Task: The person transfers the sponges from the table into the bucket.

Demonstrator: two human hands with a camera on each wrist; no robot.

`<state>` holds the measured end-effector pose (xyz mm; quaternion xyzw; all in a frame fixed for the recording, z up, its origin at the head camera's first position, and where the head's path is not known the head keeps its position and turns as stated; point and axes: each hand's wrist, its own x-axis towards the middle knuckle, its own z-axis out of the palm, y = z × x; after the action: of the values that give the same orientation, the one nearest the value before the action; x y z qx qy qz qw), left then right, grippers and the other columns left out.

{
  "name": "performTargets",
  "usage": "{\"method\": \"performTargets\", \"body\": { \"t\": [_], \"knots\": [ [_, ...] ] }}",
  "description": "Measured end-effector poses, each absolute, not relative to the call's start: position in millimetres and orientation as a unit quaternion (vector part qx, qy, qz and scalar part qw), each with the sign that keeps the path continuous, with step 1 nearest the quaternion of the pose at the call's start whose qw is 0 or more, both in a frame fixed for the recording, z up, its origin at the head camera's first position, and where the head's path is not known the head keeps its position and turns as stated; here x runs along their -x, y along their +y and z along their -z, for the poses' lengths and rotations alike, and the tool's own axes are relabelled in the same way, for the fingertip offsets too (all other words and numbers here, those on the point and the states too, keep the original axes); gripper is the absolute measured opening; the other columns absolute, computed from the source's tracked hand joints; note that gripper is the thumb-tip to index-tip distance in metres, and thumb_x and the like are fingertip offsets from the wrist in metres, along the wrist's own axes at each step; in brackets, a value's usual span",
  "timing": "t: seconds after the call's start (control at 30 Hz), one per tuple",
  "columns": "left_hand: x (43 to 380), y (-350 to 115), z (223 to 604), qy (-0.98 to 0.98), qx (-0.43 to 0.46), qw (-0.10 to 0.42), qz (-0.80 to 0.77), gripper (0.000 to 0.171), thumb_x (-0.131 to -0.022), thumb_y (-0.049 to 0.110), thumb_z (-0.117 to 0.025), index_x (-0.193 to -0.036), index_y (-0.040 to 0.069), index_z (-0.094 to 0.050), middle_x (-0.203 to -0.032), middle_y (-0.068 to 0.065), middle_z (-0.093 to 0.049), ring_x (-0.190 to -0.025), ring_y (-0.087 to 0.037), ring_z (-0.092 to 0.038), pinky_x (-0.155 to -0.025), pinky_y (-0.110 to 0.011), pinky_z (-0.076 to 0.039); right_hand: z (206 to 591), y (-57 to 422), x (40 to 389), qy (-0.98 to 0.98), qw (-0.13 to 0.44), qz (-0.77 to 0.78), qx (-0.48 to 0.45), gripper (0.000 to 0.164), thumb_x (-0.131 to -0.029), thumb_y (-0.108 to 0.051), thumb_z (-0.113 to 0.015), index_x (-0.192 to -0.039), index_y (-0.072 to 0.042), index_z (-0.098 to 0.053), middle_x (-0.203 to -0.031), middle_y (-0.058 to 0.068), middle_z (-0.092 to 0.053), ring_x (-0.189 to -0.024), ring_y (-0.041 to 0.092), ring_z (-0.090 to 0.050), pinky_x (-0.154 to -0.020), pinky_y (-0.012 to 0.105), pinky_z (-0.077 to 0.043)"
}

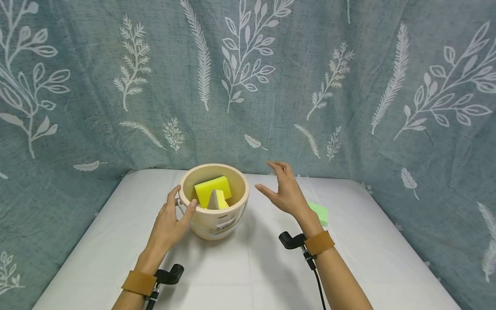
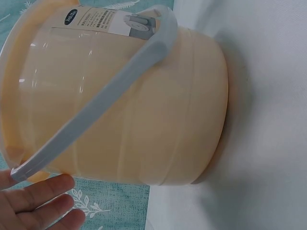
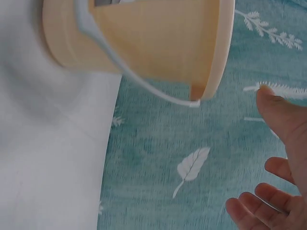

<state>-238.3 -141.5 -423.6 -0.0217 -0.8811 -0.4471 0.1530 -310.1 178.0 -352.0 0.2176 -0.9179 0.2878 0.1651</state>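
A cream bucket [image 1: 215, 220] with a grey handle [image 2: 103, 103] stands on the white table. Two yellow sponges lie inside; the larger sponge [image 1: 211, 188] leans at the back, and the smaller sponge [image 1: 218, 200], with a grey side, sits in front of it. My left hand [image 1: 172, 228] holds the bucket's left side at the rim, thumb toward the front and fingers around the side by the handle's pivot. Right of the bucket my right hand [image 1: 288, 191] hovers apart from it, thumb and fingers spread, holding nothing. Beyond my right wrist lies a light green sponge [image 1: 319, 214], partly hidden by the arm.
The white-covered table [image 1: 252, 275] extends around the bucket. Right behind its far edge hangs a teal curtain [image 1: 279, 129] with white leaf prints, which also runs along both sides. A cable [image 1: 320, 286] trails from the right wrist camera.
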Motion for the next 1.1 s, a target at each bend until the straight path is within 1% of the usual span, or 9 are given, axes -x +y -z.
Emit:
{"method": "performTargets", "body": {
  "t": [0.37, 0.53, 0.83, 1.1],
  "knots": [
    [237, -142, 423, -0.882, 0.020, 0.158, 0.443, 0.081, -0.103, 0.057, -0.049, -0.163, 0.012, -0.020, -0.145, -0.034, -0.050, -0.131, -0.053, -0.050, -0.102, -0.070, -0.041, 364, 215, 316, -0.931, 0.161, -0.277, -0.173, 0.080, -0.095, -0.040, -0.075, -0.157, -0.006, -0.037, -0.156, 0.025, -0.030, -0.137, 0.046, -0.042, -0.106, 0.064, -0.041],
    [237, -141, 423, -0.883, 0.019, 0.157, 0.443, 0.081, -0.103, 0.057, -0.050, -0.163, 0.012, -0.020, -0.144, -0.033, -0.050, -0.131, -0.052, -0.050, -0.102, -0.070, -0.041, 371, 234, 318, -0.938, 0.152, -0.273, -0.150, 0.081, -0.096, -0.041, -0.073, -0.157, -0.004, -0.035, -0.157, 0.026, -0.028, -0.139, 0.047, -0.039, -0.107, 0.064, -0.040],
    [237, -140, 423, -0.881, 0.020, 0.162, 0.444, 0.080, -0.103, 0.055, -0.051, -0.163, 0.011, -0.021, -0.145, -0.034, -0.050, -0.131, -0.052, -0.050, -0.102, -0.070, -0.041, 388, 266, 321, -0.943, 0.149, -0.274, -0.118, 0.078, -0.097, -0.040, -0.072, -0.156, -0.002, -0.037, -0.153, 0.029, -0.031, -0.139, 0.048, -0.038, -0.108, 0.066, -0.036],
    [238, -140, 423, -0.882, 0.019, 0.164, 0.441, 0.081, -0.103, 0.056, -0.051, -0.163, 0.011, -0.022, -0.145, -0.034, -0.050, -0.132, -0.052, -0.050, -0.102, -0.070, -0.041, 403, 286, 322, -0.948, 0.147, -0.266, -0.094, 0.080, -0.097, -0.037, -0.071, -0.155, 0.003, -0.035, -0.149, 0.032, -0.033, -0.136, 0.049, -0.038, -0.109, 0.065, -0.035]
  ]
}}
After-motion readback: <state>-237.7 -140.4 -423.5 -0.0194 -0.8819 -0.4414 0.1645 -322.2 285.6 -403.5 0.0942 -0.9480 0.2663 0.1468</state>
